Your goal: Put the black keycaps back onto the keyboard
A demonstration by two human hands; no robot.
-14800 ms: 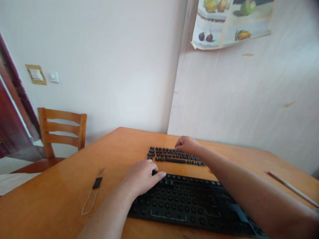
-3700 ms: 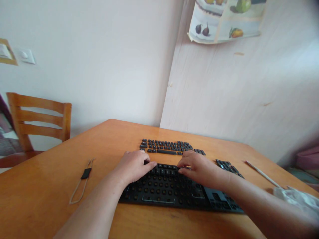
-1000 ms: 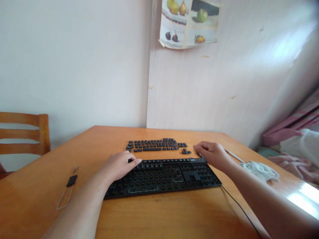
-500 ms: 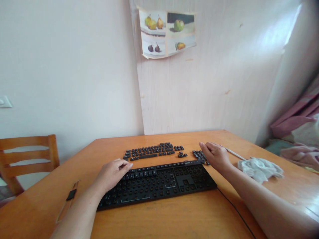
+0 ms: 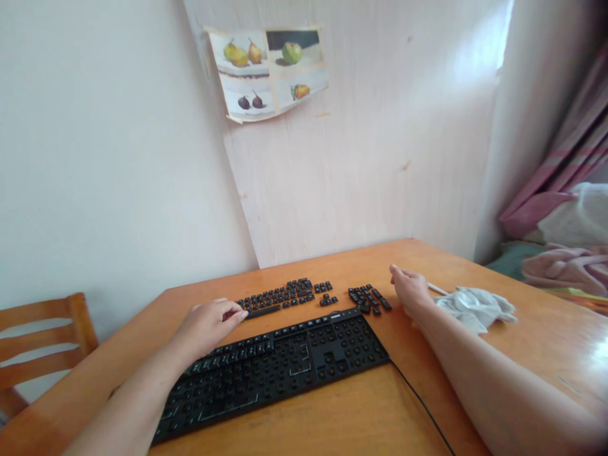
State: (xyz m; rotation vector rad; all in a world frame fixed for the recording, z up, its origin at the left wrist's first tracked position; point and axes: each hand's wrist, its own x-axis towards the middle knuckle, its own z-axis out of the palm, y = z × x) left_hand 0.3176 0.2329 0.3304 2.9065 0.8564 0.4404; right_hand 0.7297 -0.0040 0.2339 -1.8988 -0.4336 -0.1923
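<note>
A black keyboard (image 5: pixel 327 373) lies slantwise on the table, most of its key sockets bare and some keycaps fitted along its upper left. My left hand (image 5: pixel 209 323) hovers over its far left edge, thumb and fingers drawn together. Their tips are near the loose space bar (image 5: pixel 264 311), and whatever they may pinch is hidden. Behind the keyboard sit rows of loose black keycaps (image 5: pixel 270 297). My right hand (image 5: pixel 411 290) is curled closed, right of a cluster of loose keycaps (image 5: pixel 368 296); I cannot make out its contents.
Right of my right hand lie a crumpled white cloth (image 5: pixel 475 307) and a thin white stick (image 5: pixel 436 289). The keyboard's cable (image 5: pixel 418 399) runs toward the front edge. A wooden chair (image 5: pixel 45 342) stands at the left, and a wall backs the table (image 5: pixel 304 427).
The view has turned to the right and tilted. My left hand has moved forward toward the loose keycaps; my right hand has drawn away from the right-hand keycap cluster toward the cloth.
</note>
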